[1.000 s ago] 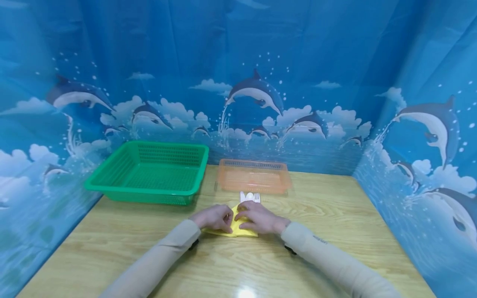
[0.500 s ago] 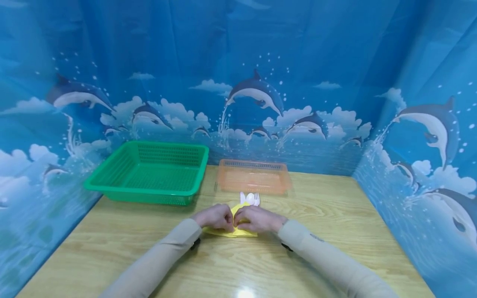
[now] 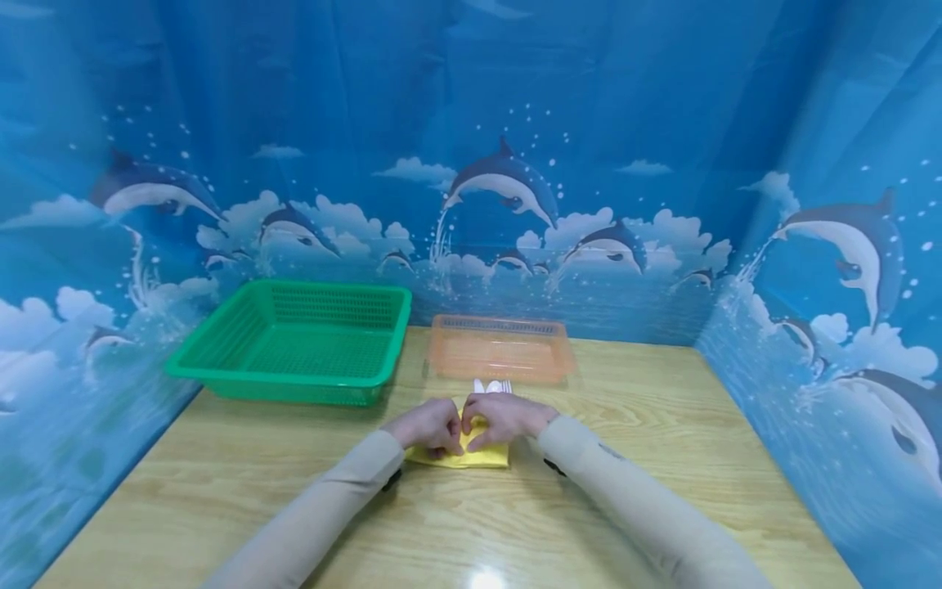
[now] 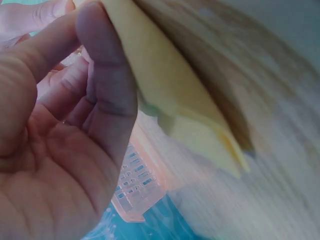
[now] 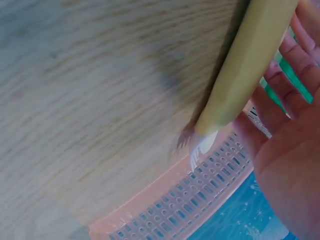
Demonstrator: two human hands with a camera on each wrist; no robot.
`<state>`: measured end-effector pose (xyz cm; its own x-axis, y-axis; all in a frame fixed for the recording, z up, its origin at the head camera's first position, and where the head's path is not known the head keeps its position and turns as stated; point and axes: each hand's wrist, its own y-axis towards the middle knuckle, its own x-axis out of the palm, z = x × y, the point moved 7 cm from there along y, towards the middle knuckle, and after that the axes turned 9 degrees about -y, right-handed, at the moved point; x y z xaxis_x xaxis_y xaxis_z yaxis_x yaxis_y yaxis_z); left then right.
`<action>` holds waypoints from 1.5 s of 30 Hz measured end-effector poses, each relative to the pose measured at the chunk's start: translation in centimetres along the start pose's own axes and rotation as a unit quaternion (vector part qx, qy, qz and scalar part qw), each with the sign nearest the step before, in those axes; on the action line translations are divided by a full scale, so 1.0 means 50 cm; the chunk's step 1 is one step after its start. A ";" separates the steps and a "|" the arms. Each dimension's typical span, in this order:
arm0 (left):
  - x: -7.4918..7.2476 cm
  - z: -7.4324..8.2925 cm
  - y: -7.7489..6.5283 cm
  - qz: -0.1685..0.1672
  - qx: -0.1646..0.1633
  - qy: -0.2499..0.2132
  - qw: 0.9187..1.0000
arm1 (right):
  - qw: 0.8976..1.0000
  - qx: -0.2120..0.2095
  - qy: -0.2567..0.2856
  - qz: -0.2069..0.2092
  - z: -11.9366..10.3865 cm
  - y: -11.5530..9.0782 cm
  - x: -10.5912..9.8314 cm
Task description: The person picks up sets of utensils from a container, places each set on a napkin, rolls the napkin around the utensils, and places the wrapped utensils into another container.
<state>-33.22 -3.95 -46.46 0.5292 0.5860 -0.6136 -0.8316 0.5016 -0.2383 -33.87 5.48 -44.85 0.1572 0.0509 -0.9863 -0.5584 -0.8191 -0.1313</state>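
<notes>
A yellow napkin (image 3: 482, 460) lies folded over white plastic cutlery on the table. Past its far end stick out the tips of a knife (image 3: 478, 386), a spoon (image 3: 494, 386) and a fork (image 3: 505, 386). My left hand (image 3: 432, 425) pinches the napkin near its middle between thumb and finger; the left wrist view has the napkin's edge (image 4: 160, 75) at the fingertips. Close beside it, my right hand (image 3: 508, 415) arches over the napkin's right side, thumb and forefinger spread apart. In the right wrist view its other fingers (image 5: 295, 65) extend loosely alongside the rolled napkin.
An orange perforated basket (image 3: 500, 352) stands just beyond the cutlery. To its left is a larger green basket (image 3: 294, 380). The wooden table (image 3: 625, 409) meets a blue dolphin-print curtain (image 3: 648, 303) at the back and sides.
My right hand first drew its fingers in on the napkin, then spread thumb and forefinger and shifted slightly away from me, covering more of the cutlery. The left hand stays on the napkin.
</notes>
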 end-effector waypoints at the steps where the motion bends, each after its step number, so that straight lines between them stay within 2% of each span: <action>1: 0.000 0.000 0.000 0.002 -0.001 -0.003 1.000 | 1.000 -0.001 -0.003 0.002 -0.002 0.001 0.000; 6: 0.000 -0.007 -0.005 0.009 -0.007 -0.019 1.000 | 0.998 -0.033 -0.021 0.044 -0.024 0.002 -0.002; 8: -0.002 -0.008 -0.006 0.009 -0.003 -0.020 1.000 | 0.998 -0.044 -0.023 0.048 -0.032 0.001 -0.001; 13: -0.002 -0.005 -0.006 -0.002 0.005 -0.014 1.000 | 0.998 -0.059 -0.009 0.021 -0.039 -0.002 0.005; 19: -0.007 -0.004 -0.007 -0.027 0.021 0.032 0.999 | 0.997 -0.076 0.005 0.006 -0.043 -0.003 0.016; 23: -0.021 -0.012 -0.013 -0.013 0.000 0.065 0.998 | 0.997 -0.078 0.017 0.019 -0.045 -0.007 0.016; 29: -0.046 -0.023 -0.035 0.060 -0.054 0.128 0.988 | 0.996 -0.072 0.035 0.029 -0.045 -0.014 0.016; 31: -0.051 -0.023 -0.042 0.074 -0.066 0.137 0.986 | 0.996 -0.071 0.036 0.027 -0.046 -0.015 0.015; 39: -0.047 -0.012 -0.051 0.070 -0.081 0.131 0.986 | 0.997 -0.068 0.014 0.018 -0.046 -0.017 0.016; 45: -0.038 -0.015 -0.048 0.053 -0.091 0.121 0.987 | 0.996 -0.079 -0.001 0.036 -0.047 -0.020 0.016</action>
<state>-32.35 -6.75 -45.31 0.4010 0.4492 -0.7983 -0.9080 0.3102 -0.2816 -31.27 5.00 -45.26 0.1198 -0.0099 -0.9927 -0.4334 -0.9001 -0.0434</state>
